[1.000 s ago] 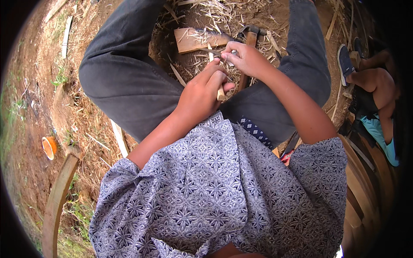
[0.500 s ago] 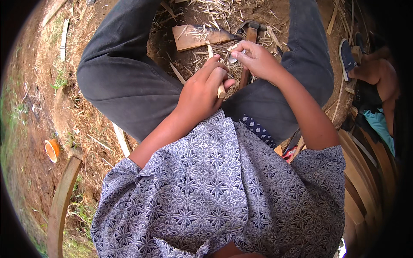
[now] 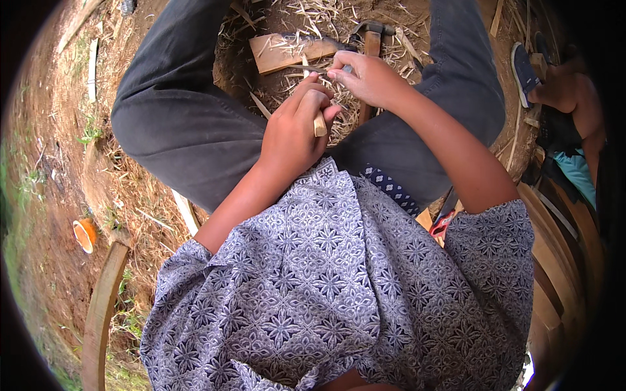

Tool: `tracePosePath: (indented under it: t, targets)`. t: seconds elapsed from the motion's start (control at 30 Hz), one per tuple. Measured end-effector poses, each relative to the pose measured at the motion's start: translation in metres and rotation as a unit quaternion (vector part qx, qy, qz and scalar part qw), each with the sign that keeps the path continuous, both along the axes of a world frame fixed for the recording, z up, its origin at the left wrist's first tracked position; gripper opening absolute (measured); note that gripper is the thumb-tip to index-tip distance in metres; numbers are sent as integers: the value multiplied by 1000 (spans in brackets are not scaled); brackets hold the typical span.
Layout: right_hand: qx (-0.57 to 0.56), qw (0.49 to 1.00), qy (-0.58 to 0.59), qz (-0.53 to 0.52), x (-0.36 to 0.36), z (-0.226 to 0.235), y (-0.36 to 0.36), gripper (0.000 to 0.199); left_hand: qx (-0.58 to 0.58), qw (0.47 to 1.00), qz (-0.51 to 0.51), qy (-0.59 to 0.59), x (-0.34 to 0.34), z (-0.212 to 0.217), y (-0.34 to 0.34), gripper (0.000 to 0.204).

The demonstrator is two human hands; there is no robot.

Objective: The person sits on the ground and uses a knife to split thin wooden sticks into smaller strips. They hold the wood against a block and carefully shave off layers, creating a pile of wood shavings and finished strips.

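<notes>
My left hand (image 3: 297,124) is closed round a narrow pale wooden stick (image 3: 319,124). One end sticks out below the fingers, towards my body, and the other shows beyond the fingertips. My right hand (image 3: 370,78) grips a knife (image 3: 308,68), whose thin dark blade points left across the stick's far end. The fingers hide most of its handle. Both hands are held above the ground between my bent legs, the right one slightly farther out.
Beyond my hands lie a brown board (image 3: 274,55) and a hammer (image 3: 372,42) among scattered wood shavings. At the left are a curved timber (image 3: 104,306) and an orange cup-like object (image 3: 85,234). Another person's shod foot (image 3: 523,73) and stacked planks (image 3: 554,254) are at the right.
My right hand has moved left and slightly away from my body, and the blade now shows across the stick's far end. The whole view has shifted slightly.
</notes>
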State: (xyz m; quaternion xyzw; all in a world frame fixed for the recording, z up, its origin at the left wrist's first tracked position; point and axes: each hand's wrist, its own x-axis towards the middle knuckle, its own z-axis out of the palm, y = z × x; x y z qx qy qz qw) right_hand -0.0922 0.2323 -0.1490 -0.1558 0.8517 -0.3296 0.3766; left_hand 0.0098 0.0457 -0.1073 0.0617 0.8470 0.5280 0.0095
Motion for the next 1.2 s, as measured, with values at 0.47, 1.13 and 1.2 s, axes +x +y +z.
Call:
tracePosePath:
  t: [0.47,1.13,1.2]
  targets:
    - [0,1000,17,-20,7,-11,0,29,-10,1000,2,28,-1,-5,8,12]
    - [-191,912,-206,-299,70,12,0,42,25,995,40,88,-95,-10,-44,29]
    - [-164,941,-61,-291,73,2,-13,38,-78,973,8,217,-106,-9,-41,28]
